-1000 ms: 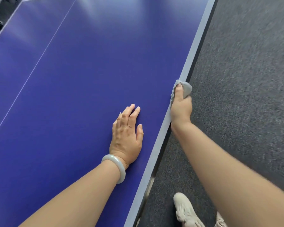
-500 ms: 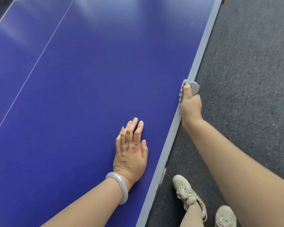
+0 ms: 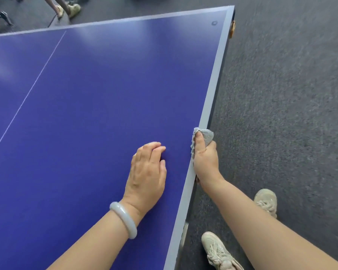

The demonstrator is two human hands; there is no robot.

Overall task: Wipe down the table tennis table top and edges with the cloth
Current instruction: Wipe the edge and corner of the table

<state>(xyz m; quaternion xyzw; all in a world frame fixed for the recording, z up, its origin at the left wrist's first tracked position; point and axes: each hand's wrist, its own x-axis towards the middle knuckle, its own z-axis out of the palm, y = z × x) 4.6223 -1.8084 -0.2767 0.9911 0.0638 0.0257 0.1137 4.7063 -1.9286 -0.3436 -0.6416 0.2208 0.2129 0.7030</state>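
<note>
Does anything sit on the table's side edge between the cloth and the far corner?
Nothing visible on the grey edge strip ahead of the cloth, gripped by the right hand; only a small orange fitting sticks out beside the corner.

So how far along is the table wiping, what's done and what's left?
Done: cannot tell; the blue top shows no wet marks or streaks either way. In hand: the right hand grips the grey cloth against the right side edge, while the left hand rests on the top. Left, probably: that edge ahead of the cloth up to the far corner, and possibly the far edge.
</note>
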